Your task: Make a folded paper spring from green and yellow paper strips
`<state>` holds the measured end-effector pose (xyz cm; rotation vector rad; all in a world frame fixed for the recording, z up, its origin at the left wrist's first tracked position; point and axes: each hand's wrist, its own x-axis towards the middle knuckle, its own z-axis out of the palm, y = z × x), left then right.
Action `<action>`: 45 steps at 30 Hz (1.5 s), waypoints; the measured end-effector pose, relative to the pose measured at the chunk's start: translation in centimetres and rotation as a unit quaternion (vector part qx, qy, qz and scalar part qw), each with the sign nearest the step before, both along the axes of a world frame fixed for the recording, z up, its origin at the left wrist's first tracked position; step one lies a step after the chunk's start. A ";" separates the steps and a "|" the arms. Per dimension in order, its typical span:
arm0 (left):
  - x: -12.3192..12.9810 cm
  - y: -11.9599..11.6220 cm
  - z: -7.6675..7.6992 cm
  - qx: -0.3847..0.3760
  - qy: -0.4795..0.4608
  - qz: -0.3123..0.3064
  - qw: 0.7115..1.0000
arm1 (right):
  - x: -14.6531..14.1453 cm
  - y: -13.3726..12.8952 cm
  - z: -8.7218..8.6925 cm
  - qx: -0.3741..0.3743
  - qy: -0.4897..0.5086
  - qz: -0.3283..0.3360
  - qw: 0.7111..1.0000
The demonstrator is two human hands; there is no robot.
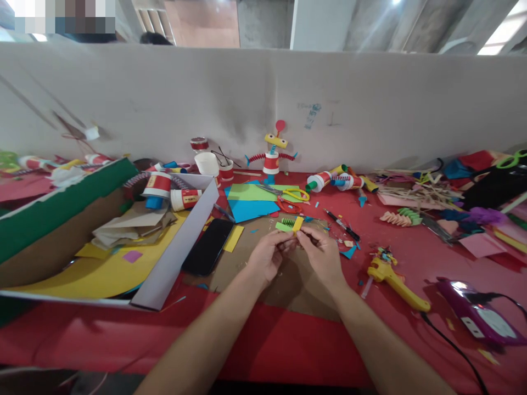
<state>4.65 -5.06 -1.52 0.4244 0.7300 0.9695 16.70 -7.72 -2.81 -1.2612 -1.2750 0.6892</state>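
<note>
Over a brown cardboard sheet [242, 269], my left hand [267, 257] and my right hand [323, 255] meet at their fingertips. Pinched between them are green and yellow paper strips [288, 224], with a short pleated stretch showing in the green part and a yellow end standing up by the right fingers. Both hands are closed, and the fingers hide the lower part of the strips. Just beyond lie yellow-handled scissors [296, 193] and red-handled scissors [289, 206] by green paper [242, 192] and blue paper [251, 211]. A black pen [341, 225] lies right of the strips.
A box [177, 247] with paper and cup figures stands left, beside a black phone [209, 247]. Right are a yellow glue gun [397, 282] with its cord and a purple device [480, 312]. A paper-cup robot [271, 163] stands against the white partition [164, 104].
</note>
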 end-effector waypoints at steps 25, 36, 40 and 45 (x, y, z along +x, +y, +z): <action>1.3 -1.3 -0.9 0.136 0.132 0.078 0.979 | 0.0 0.6 -0.3 -0.088 0.221 0.034 0.971; 1.2 -1.1 -0.9 0.153 0.177 0.073 0.970 | -0.1 0.5 -0.1 -0.083 0.201 0.033 0.975; 1.2 -1.1 -0.8 0.146 0.169 0.080 0.971 | -0.3 0.4 -0.4 -0.079 0.191 0.030 0.978; 1.2 -1.2 -0.6 0.165 0.163 0.088 0.969 | -0.3 0.4 -0.7 -0.081 0.185 0.037 0.979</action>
